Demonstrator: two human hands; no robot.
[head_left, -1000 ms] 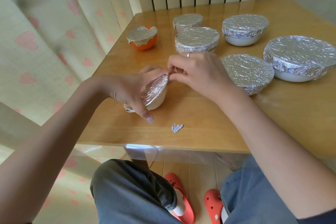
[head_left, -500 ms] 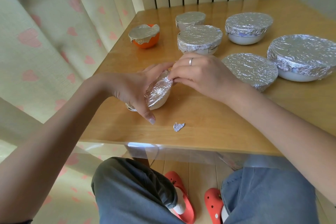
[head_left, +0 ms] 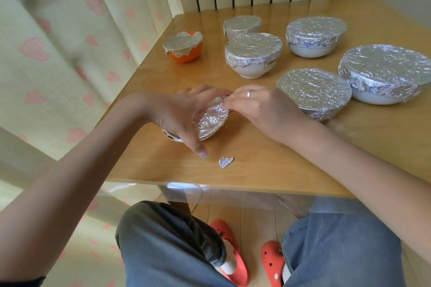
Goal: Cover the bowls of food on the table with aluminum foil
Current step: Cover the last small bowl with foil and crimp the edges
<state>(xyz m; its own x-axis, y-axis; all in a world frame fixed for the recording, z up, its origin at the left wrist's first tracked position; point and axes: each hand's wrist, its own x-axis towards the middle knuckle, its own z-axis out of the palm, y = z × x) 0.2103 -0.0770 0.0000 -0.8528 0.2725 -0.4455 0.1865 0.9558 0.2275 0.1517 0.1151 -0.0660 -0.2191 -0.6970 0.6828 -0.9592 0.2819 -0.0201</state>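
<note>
1. Head view: the left hand [head_left: 179,115] is wrapped round a small, tilted, foil-topped bowl [head_left: 210,121] near the wooden table's [head_left: 268,170] front edge; the right hand [head_left: 254,106] pinches the crinkled foil at its upper rim.
2. The foil should be pressed down round the rim, the bowl being kept steady.

Foil hides every bowl's contents; the left hand [head_left: 177,114] covers most of the small tilted bowl [head_left: 210,121]; the largest bowl [head_left: 384,72] is cut off at right.
</note>
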